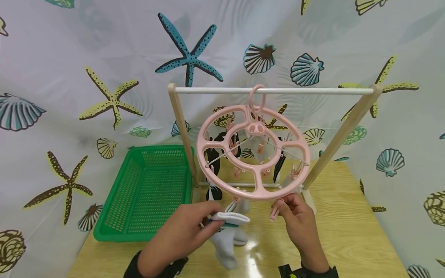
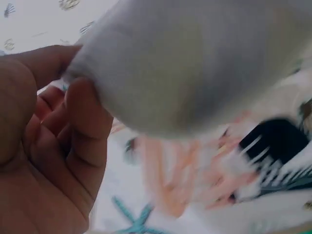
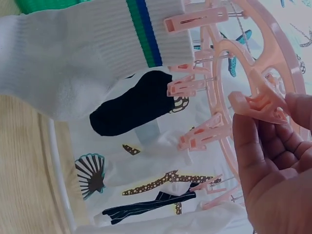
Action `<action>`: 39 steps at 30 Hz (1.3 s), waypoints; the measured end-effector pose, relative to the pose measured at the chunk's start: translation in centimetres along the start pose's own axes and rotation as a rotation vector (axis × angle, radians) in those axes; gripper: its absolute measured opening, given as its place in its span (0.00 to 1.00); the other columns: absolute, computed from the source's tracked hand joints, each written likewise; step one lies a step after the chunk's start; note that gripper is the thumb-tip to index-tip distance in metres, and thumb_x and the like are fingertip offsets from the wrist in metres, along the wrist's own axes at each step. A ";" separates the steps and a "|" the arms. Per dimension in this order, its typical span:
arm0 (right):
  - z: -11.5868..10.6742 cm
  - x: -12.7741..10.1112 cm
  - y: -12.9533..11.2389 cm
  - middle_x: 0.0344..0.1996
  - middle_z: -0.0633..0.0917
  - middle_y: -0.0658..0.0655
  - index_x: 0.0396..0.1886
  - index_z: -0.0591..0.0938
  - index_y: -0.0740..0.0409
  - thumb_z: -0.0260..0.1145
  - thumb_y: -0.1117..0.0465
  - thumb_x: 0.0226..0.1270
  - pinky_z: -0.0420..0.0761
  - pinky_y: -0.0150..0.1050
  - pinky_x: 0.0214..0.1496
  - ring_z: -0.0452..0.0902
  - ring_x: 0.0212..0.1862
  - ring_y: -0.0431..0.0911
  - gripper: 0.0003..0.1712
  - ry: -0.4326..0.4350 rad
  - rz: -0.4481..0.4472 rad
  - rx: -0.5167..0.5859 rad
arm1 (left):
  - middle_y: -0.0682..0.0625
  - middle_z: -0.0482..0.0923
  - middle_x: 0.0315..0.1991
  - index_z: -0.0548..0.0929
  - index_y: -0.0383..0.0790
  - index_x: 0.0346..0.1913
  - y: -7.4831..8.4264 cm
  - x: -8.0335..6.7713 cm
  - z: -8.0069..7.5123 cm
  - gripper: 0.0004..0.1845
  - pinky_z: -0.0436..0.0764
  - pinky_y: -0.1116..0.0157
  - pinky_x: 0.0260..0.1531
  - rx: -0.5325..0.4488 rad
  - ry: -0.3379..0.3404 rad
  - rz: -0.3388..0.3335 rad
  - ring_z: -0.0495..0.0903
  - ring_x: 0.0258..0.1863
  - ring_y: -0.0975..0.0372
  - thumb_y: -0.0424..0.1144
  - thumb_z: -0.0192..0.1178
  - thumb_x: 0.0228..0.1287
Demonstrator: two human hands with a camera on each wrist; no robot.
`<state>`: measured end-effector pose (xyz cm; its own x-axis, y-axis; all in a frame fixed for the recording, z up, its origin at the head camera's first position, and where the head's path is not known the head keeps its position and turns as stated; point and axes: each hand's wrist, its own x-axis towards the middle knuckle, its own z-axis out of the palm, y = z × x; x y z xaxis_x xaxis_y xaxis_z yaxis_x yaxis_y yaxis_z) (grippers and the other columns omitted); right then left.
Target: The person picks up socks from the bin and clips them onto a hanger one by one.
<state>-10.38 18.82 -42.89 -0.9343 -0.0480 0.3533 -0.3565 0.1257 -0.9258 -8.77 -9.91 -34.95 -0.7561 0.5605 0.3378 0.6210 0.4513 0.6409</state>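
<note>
In the head view my left hand (image 1: pixel 187 229) pinches a white sock (image 1: pixel 224 247) with a teal band by its cuff, and the toe hangs down. Its pale cloth (image 2: pixel 185 63) fills the upper part of the left wrist view, blurred. To the right, below the front rim of a round pink drying hanger (image 1: pixel 258 195), my right hand (image 1: pixel 299 222) pinches a pink clothespin (image 3: pixel 258 100). That clip's jaws stand apart with nothing between them. Beside it in the right wrist view, a white sock (image 3: pixel 83 53) with green and blue stripes hangs from another clip (image 3: pixel 195 20).
The hanger hooks over a white rod (image 1: pixel 313 91) on a wooden stand (image 1: pixel 347 127). Black socks (image 3: pixel 131 105) and a striped dark one (image 3: pixel 146 204) hang from its clips. A green basket (image 1: pixel 116 185) stands left on the wooden table (image 1: pixel 347 224), before a patterned cloth.
</note>
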 end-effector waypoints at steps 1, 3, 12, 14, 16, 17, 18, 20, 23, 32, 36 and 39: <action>0.0 0.0 0.0 0.30 0.78 0.68 0.39 0.71 0.69 0.51 0.68 0.70 0.80 0.37 0.34 0.79 0.29 0.49 0.06 0.001 0.001 0.005 | 0.64 0.75 0.32 0.77 0.54 0.42 -0.2 0.3 0.9 0.05 0.73 0.76 0.22 -0.032 -0.015 0.004 0.72 0.23 0.75 0.45 0.57 0.64; 0.1 0.0 -0.1 0.29 0.78 0.67 0.38 0.71 0.69 0.51 0.67 0.70 0.80 0.37 0.34 0.79 0.29 0.49 0.07 0.001 0.010 0.011 | 0.64 0.75 0.32 0.76 0.54 0.43 -1.0 0.7 3.0 0.06 0.73 0.76 0.22 -0.081 -0.042 -0.005 0.72 0.24 0.75 0.47 0.55 0.65; 1.1 -0.4 -0.7 0.28 0.80 0.64 0.37 0.73 0.73 0.51 0.70 0.69 0.80 0.37 0.33 0.80 0.30 0.46 0.07 0.030 0.024 0.104 | 0.61 0.78 0.36 0.74 0.53 0.46 -3.9 1.8 9.9 0.09 0.75 0.74 0.26 -0.275 -0.137 -0.073 0.76 0.28 0.75 0.48 0.51 0.67; 1.2 -0.4 -0.7 0.28 0.79 0.63 0.38 0.72 0.74 0.51 0.70 0.70 0.80 0.38 0.33 0.79 0.31 0.46 0.08 -0.004 0.021 0.120 | 0.61 0.78 0.37 0.74 0.52 0.47 -4.0 2.0 10.5 0.09 0.75 0.75 0.26 -0.294 -0.121 -0.062 0.76 0.29 0.75 0.48 0.51 0.68; 1.2 -0.4 -0.7 0.28 0.79 0.62 0.38 0.72 0.74 0.50 0.69 0.70 0.80 0.40 0.33 0.79 0.31 0.46 0.08 -0.029 0.029 0.131 | 0.60 0.78 0.36 0.73 0.52 0.47 -4.0 2.2 11.0 0.09 0.75 0.74 0.24 -0.309 -0.097 -0.075 0.76 0.27 0.74 0.48 0.50 0.68; 1.2 -0.4 -0.7 0.28 0.79 0.62 0.38 0.71 0.75 0.50 0.70 0.70 0.81 0.40 0.33 0.79 0.31 0.46 0.08 -0.041 0.027 0.131 | 0.60 0.78 0.36 0.73 0.51 0.47 -4.0 2.3 11.2 0.10 0.75 0.73 0.23 -0.322 -0.084 -0.091 0.76 0.25 0.73 0.48 0.50 0.68; 1.2 -0.4 -0.6 0.28 0.79 0.61 0.38 0.72 0.75 0.50 0.70 0.70 0.81 0.40 0.33 0.79 0.31 0.46 0.08 -0.044 0.028 0.136 | 0.59 0.78 0.37 0.74 0.50 0.48 -3.9 2.3 11.4 0.11 0.75 0.73 0.23 -0.335 -0.068 -0.116 0.76 0.25 0.73 0.49 0.50 0.68; 1.3 -0.4 -0.6 0.28 0.79 0.61 0.38 0.72 0.74 0.49 0.70 0.70 0.80 0.39 0.34 0.79 0.32 0.46 0.08 -0.052 0.014 0.132 | 0.57 0.78 0.36 0.75 0.49 0.47 -3.9 2.5 11.7 0.12 0.75 0.72 0.23 -0.364 -0.036 -0.179 0.76 0.25 0.71 0.50 0.51 0.67; 1.4 -0.3 -0.7 0.28 0.79 0.62 0.38 0.73 0.72 0.50 0.71 0.70 0.80 0.37 0.34 0.79 0.32 0.45 0.07 -0.036 0.005 0.119 | 0.56 0.79 0.36 0.76 0.46 0.46 -3.6 2.8 11.9 0.13 0.76 0.71 0.25 -0.406 0.003 -0.258 0.76 0.26 0.71 0.50 0.53 0.66; 1.5 -0.4 -0.8 0.30 0.81 0.57 0.37 0.77 0.61 0.56 0.69 0.66 0.77 0.36 0.28 0.77 0.32 0.44 0.03 -0.034 -0.010 -0.100 | 0.56 0.76 0.29 0.74 0.47 0.45 -2.9 3.0 11.9 0.10 0.72 0.70 0.15 -0.454 0.027 -0.221 0.71 0.14 0.70 0.47 0.52 0.67; 1.4 -0.4 -0.5 0.35 0.80 0.56 0.39 0.77 0.58 0.59 0.67 0.65 0.78 0.37 0.32 0.78 0.37 0.44 0.04 -0.047 0.036 -0.116 | 0.55 0.78 0.37 0.74 0.48 0.46 -3.0 2.9 12.0 0.10 0.78 0.71 0.27 -0.411 0.082 -0.220 0.78 0.33 0.69 0.47 0.53 0.67; 1.5 -0.4 -0.3 0.36 0.80 0.54 0.38 0.78 0.57 0.62 0.63 0.64 0.79 0.38 0.32 0.79 0.37 0.44 0.04 -0.023 0.080 -0.138 | 0.54 0.76 0.44 0.74 0.48 0.48 -3.2 2.6 12.1 0.10 0.78 0.71 0.29 -0.375 0.150 -0.206 0.77 0.41 0.67 0.44 0.54 0.66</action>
<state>-9.94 17.26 -42.94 -0.9599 -0.0553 0.2747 -0.2794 0.2647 -0.9230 -10.23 -1.43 -44.45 -0.8946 0.3665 0.2555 0.3576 0.2446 0.9013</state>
